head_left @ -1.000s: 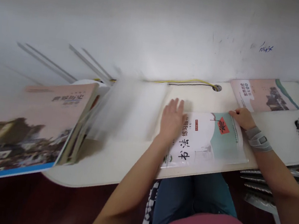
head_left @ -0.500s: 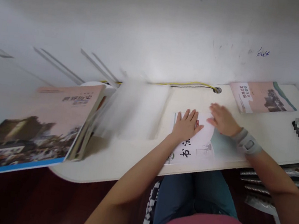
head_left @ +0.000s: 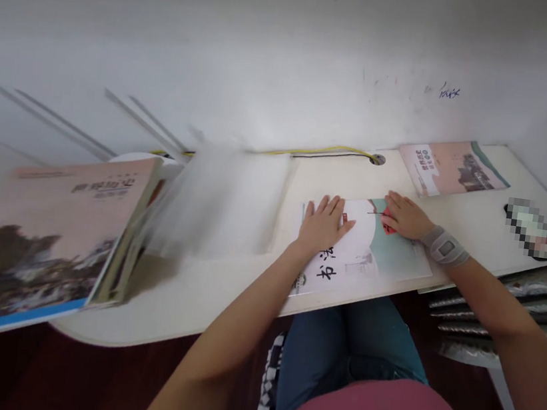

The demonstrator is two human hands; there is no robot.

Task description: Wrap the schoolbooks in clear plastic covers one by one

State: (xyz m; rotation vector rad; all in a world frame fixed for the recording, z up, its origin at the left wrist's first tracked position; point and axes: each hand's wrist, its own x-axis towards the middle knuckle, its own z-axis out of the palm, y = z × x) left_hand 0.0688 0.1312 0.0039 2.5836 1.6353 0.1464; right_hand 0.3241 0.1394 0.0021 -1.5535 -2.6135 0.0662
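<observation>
Just right of and below centre, a thin white-and-green paper-covered book (head_left: 364, 264) is being steadied under the open, flat left hand (head_left: 324, 225) and right hand (head_left: 407, 217) — light, even pressure is seemingly being called for.

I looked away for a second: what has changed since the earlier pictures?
The right hand left the upper right corner of the booklet, swept left, then back right, and now partly covers the red patch. The left hand moved right, flat on the cover. The book stack and pink book stayed put.
</observation>
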